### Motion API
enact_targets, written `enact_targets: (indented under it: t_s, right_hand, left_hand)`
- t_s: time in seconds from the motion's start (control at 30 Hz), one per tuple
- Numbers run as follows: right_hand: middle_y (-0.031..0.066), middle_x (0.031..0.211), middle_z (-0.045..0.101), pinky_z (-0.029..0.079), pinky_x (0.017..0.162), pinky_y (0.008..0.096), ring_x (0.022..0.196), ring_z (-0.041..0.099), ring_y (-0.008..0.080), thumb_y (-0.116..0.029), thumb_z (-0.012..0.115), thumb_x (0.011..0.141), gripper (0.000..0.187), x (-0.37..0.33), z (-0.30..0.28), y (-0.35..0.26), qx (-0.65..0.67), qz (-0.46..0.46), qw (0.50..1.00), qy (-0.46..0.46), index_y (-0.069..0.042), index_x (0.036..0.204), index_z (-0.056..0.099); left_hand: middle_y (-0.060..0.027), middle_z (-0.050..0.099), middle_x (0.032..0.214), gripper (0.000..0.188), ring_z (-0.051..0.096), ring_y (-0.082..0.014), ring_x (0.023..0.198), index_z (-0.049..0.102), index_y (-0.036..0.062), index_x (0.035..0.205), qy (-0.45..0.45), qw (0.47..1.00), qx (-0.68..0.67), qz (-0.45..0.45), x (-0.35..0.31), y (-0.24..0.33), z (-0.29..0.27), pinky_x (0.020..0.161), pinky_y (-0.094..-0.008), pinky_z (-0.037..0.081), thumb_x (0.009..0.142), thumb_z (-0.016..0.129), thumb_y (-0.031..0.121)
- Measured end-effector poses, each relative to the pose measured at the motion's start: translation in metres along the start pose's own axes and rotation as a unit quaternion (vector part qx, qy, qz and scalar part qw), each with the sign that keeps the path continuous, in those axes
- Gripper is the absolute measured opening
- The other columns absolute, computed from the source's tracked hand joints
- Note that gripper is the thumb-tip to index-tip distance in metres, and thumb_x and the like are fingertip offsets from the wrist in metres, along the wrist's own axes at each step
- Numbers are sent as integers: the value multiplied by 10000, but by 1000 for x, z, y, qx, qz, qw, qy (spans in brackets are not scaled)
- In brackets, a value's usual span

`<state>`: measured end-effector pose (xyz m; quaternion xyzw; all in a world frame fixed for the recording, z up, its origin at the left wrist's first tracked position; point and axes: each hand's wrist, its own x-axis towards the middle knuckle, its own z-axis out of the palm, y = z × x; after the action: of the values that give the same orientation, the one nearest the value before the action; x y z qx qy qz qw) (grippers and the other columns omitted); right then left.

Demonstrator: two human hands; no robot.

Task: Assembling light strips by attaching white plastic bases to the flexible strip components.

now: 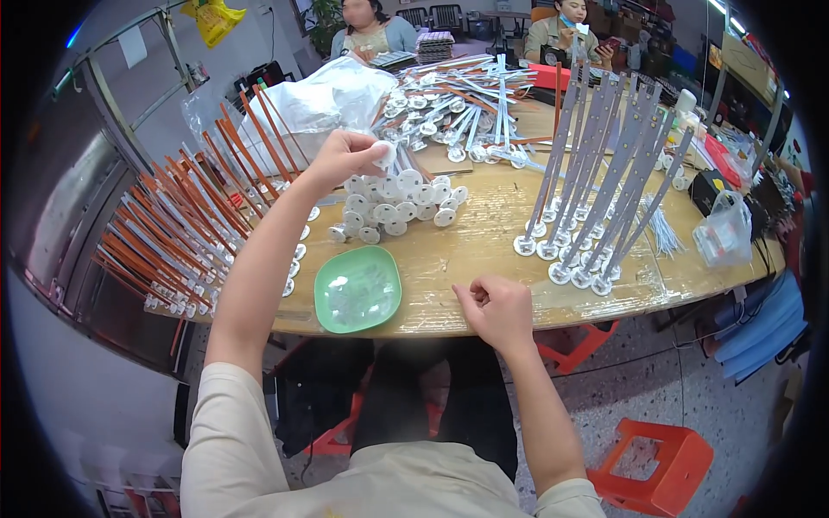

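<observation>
Nearest to me, my right hand [494, 311] rests at the front edge of the wooden table [484, 250], fingers curled into a loose fist; I cannot tell whether anything small sits inside it. Just left of it lies a green dish [357, 289], shallow, with what look like small pale parts in it, too blurred to name.

Further out, my left hand [345, 157] reaches over a pile of white round discs [397, 203], the fingers pinched narrow on one white disc [382, 154] at the top of the pile. I judge this to be the picking step: one disc taken from the heap, not yet brought to the other hand.

The next move, as I read it, calls for carrying that disc back toward the near edge without dragging its neighbours along, since the discs lie touching one another.

To my left, a fan of orange strips [186, 220] hangs over the table edge. To my right, grey strips with round feet [604, 173] stand leaning together. Beyond the pile are a clear plastic bag [324, 99] and a far heap of white strips and discs [458, 99]. At the far end two other people [380, 30] sit at their own work.
</observation>
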<state>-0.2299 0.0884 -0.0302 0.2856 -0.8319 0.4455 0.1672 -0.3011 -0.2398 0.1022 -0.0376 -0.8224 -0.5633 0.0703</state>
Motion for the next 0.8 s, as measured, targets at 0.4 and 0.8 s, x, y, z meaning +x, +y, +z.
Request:
enact_targets:
  t_s: [0.4,0.8]
  right_hand:
    - [113,637,637,494,562,392,594,634,302,-248,769,791,262,-3,2,4,-32,-39,998,41,-41,685,648]
    - [127,649,624,508,595,439,624,631,334,-229,716,815,236,-5,6,5,-62,-32,996,50,-48,689,629]
  left_hand:
    - [-147,712,872,164,676,-326,797,738,32,903,-32,793,551,259,-18,59,58,744,-407,544,810,707,163]
    - [-164,678,989,382,657,-368,911,673,88,1182,-107,836,394,366,-14,25,215,779,-473,531,801,674,108]
